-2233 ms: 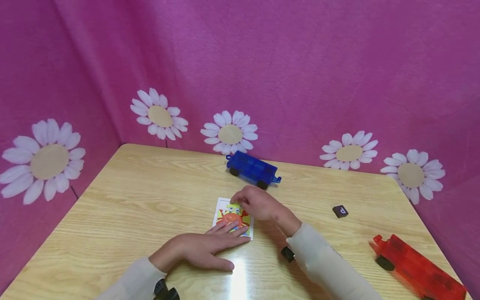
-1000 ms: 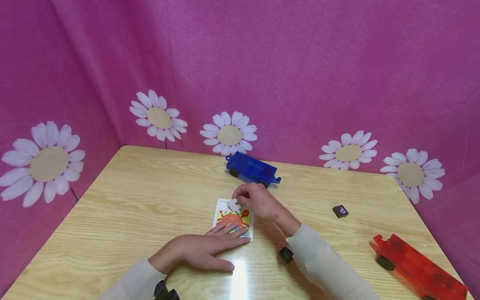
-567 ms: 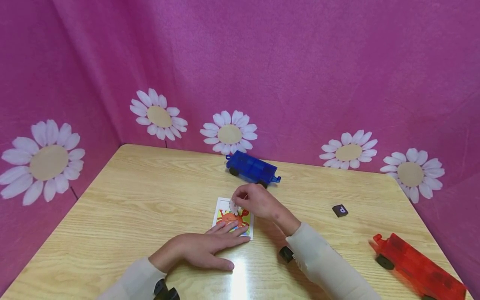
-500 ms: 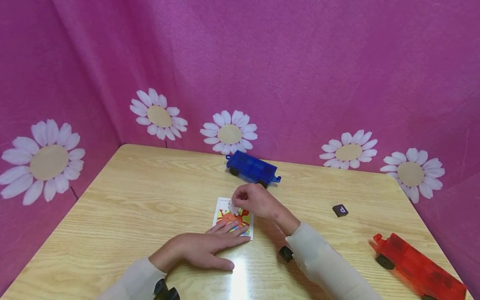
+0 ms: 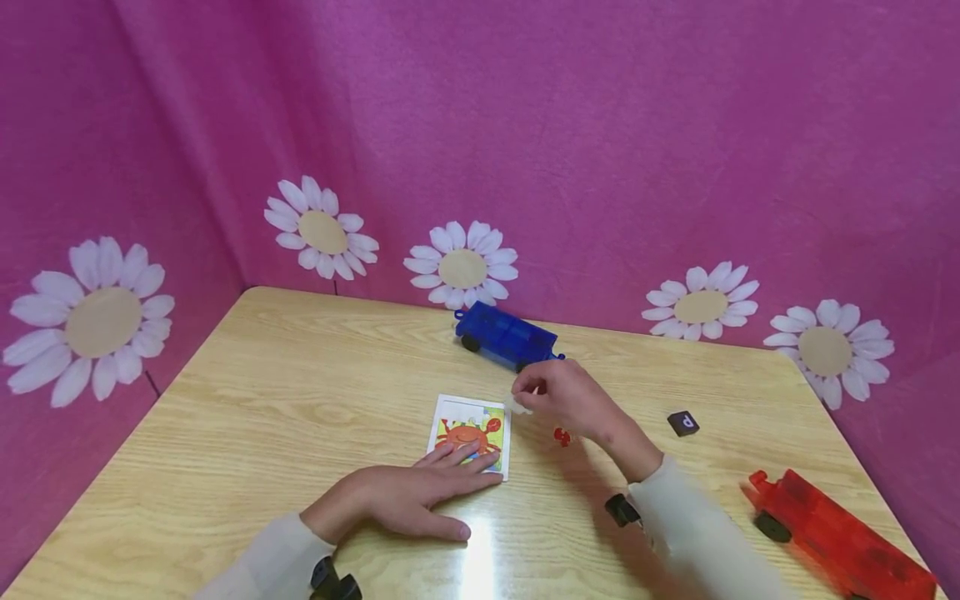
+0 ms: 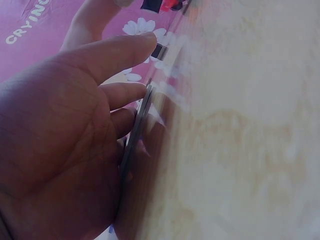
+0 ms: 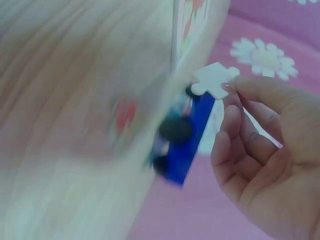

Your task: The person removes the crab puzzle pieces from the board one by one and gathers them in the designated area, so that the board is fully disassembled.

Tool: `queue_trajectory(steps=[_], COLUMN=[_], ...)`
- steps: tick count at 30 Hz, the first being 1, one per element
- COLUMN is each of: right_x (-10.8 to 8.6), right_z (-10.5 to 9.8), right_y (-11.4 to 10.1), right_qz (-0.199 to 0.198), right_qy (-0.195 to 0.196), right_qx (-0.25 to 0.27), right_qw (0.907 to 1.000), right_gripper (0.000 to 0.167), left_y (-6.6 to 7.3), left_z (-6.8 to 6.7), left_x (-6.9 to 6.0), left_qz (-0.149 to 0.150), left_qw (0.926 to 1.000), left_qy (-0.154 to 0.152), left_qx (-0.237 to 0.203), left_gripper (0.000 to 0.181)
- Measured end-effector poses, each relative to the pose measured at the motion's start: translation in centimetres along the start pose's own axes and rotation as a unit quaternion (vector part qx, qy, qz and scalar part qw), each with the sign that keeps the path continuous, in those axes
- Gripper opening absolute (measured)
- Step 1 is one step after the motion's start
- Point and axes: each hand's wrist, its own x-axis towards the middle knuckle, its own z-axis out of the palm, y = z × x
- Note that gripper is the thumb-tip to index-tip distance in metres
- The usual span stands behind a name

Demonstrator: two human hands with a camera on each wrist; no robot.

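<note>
On the table lies a small crab jigsaw puzzle in a white frame (image 5: 443,402), with a bare white gap in its upper part. My left hand (image 5: 411,498) rests flat with spread fingers over the puzzle's lower part, covering some of the picture. Just right of the frame, my right hand (image 5: 573,402) pinches a jigsaw piece (image 7: 216,80) between thumb and fingertip, above the table. Its pale blank back faces the right wrist camera. A small red shape (image 5: 562,437) lies on the table below the right hand; its kind is unclear.
A blue toy wagon (image 5: 504,333) stands behind the right hand, near the table's back edge. To the right sit a black tile with a white letter (image 5: 683,423) and a red toy wagon (image 5: 832,529). Pink flowered cloth (image 5: 585,150) hangs behind and at the sides.
My right hand has lifted the jigsaw piece from the puzzle's upper part and carried it rightward, past the frame, baring the white gap. The left hand stays in place.
</note>
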Motion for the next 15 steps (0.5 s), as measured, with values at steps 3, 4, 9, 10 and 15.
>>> queue_trajectory(steps=[3,4,9,10,15], right_x=[-1.7,-2.2,-4.7,-5.1,-6.5], right_z=[-1.4,-1.8,-3.4,-3.6,-3.9], right_y=[1.2,1.7,3.8,4.1,4.9], right_qz=[0.025,0.033,0.049,0.051,0.059], right_qy=[-0.002,-0.002,-0.001,-0.002,-0.009], right_qx=[-0.017,-0.023,-0.072,-0.083,-0.117], right_qw=[0.9995,0.9992,0.9962,0.9952,0.9914], right_gripper=[0.005,0.006,0.008,0.008,0.01], left_y=[0.0,0.0,0.0,0.0,-0.1], left_z=[0.0,0.0,-0.1,-0.1,-0.1], left_x=[0.0,0.0,0.0,0.0,0.1], left_qz=[-0.005,-0.006,-0.008,-0.009,-0.017], left_qw=[1.0,0.9999,0.9998,0.9998,0.9995], left_qy=[-0.005,-0.006,-0.013,-0.013,-0.018], left_qx=[-0.004,-0.006,-0.01,-0.012,-0.022], left_gripper=[0.069,0.069,0.069,0.069,0.07])
